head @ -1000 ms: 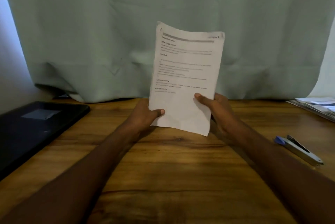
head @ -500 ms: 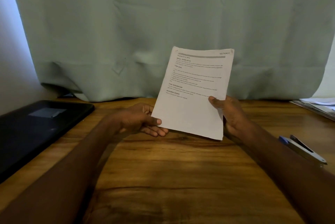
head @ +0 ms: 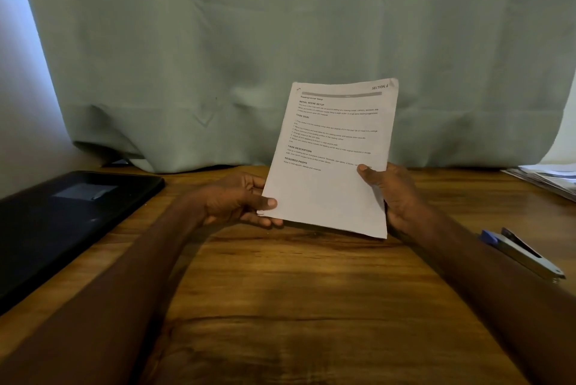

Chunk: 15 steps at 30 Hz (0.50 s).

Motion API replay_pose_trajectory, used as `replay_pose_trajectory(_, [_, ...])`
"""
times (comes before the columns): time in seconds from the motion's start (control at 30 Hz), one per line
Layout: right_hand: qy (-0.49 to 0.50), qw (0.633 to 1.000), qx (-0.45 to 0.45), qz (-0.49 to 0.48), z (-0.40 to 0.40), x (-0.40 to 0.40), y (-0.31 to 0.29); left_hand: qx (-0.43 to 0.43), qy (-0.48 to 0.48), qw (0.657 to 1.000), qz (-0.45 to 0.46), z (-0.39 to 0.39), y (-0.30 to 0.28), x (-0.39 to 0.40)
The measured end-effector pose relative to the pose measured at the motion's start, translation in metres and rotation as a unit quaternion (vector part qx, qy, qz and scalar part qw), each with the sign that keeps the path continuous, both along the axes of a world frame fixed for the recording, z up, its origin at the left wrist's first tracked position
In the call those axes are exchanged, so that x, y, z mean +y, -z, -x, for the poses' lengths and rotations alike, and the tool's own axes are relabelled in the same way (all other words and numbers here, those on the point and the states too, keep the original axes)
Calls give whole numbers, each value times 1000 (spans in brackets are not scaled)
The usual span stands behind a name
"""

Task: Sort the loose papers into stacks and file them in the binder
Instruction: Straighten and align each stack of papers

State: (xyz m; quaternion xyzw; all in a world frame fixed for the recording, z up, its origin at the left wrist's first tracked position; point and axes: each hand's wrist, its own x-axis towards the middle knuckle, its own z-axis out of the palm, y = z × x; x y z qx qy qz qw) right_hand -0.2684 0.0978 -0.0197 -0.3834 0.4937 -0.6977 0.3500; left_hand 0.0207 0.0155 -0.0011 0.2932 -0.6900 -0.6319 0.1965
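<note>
The bare wooden desk (head: 280,306) in front shows no sorted stack, so I judge the sorting barely begun: both hands hold 1 printed sheet (head: 333,160) marked "SECTION 1" tilted above the desk, the left hand (head: 240,204) pinching its lower left corner, the right hand (head: 396,194) gripping its right edge. The closed black binder (head: 62,222) lies at the left, a stapler (head: 523,253) at the right and further loose papers (head: 548,179) at the far right, so filing remains. Compared with 0.5 s ago, the left hand has taken hold of the sheet again.
</note>
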Motion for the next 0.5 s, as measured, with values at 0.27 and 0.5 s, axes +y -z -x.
replay_pose_trajectory(0.27, [-40,998,-13,-37,-3,3,1,-29,-26,998,39,1,-4,2])
replay_pose_trajectory(0.5, [-193,977,55,-75,-19,13,2,194,-187,959,90,21,3,5])
